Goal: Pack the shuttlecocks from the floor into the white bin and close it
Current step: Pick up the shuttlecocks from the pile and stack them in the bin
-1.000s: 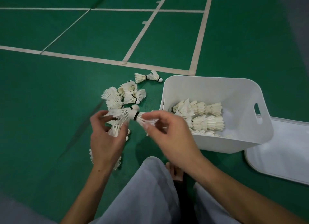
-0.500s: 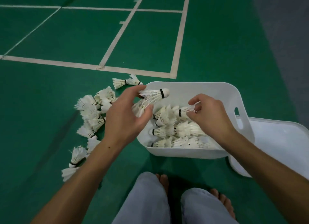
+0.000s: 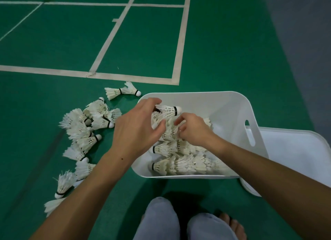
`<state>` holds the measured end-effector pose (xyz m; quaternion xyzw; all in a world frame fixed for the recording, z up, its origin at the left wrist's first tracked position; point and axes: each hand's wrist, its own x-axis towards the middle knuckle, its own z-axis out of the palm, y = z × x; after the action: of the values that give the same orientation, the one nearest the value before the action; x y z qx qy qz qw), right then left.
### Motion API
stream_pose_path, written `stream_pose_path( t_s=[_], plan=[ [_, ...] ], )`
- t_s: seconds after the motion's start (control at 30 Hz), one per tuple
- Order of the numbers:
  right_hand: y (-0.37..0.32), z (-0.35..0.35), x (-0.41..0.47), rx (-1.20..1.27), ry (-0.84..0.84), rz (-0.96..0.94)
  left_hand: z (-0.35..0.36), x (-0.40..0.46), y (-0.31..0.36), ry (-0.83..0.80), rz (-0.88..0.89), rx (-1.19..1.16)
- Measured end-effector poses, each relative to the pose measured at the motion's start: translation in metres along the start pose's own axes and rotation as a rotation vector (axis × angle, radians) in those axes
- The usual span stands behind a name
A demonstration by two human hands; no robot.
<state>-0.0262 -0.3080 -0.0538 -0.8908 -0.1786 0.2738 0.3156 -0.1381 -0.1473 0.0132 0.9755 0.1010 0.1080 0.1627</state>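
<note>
The white bin (image 3: 231, 103) stands open on the green floor with several shuttlecocks (image 3: 182, 164) lying in rows inside. My left hand (image 3: 138, 125) is over the bin's left side and grips a stack of shuttlecocks (image 3: 168, 110), cork end pointing right. My right hand (image 3: 193, 128) reaches into the bin beside it, fingers curled among the feathers; whether it holds one is hidden. A pile of loose shuttlecocks (image 3: 86, 132) lies on the floor left of the bin.
The bin's white lid (image 3: 293, 155) lies flat on the floor to the right, partly under the bin. Two joined shuttlecocks (image 3: 121, 92) lie near the bin's far left corner. My knees and bare feet are below the bin. Court lines cross the floor beyond.
Both hands have moved from the floor pile to over the bin. My left hand carried its shuttlecock stack lower into the bin, and my right hand went down among the packed ones.
</note>
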Motion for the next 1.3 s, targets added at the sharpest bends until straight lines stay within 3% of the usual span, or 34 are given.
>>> stream_pose_path(
  t_s=[0.2,0.33,0.43,0.6,0.7,0.83,0.97,1.1,1.2,1.3],
  plan=[
    [0.011,-0.031,-0.012,0.173,-0.094,-0.064,0.000,0.001,-0.004,-0.086,0.132,0.103],
    [0.005,-0.063,-0.034,0.111,-0.023,-0.149,-0.001,0.000,-0.009,-0.137,0.244,0.154],
    [-0.010,-0.067,-0.046,0.090,-0.098,-0.286,-0.001,0.000,-0.007,-0.179,0.365,0.176],
    [-0.017,-0.049,-0.048,0.117,-0.201,-0.357,0.000,0.002,-0.002,-0.192,0.516,0.239],
    [-0.009,-0.046,-0.046,0.085,-0.162,-0.408,0.000,0.001,-0.003,-0.186,0.469,0.200],
    [0.009,-0.061,-0.042,0.033,-0.012,-0.250,-0.001,0.003,-0.012,-0.184,0.325,0.218],
    [0.021,-0.068,-0.033,-0.114,0.185,-0.151,0.012,0.008,-0.009,-0.317,0.294,0.272],
    [0.026,-0.059,-0.030,-0.162,0.270,-0.129,0.035,0.012,-0.002,-0.444,0.241,0.265],
    [0.026,-0.051,-0.028,-0.091,0.396,-0.130,0.048,0.017,-0.002,-0.479,0.202,0.309],
    [0.025,-0.041,-0.027,-0.008,0.410,-0.131,0.054,0.020,-0.002,-0.523,0.205,0.319]
  ],
)
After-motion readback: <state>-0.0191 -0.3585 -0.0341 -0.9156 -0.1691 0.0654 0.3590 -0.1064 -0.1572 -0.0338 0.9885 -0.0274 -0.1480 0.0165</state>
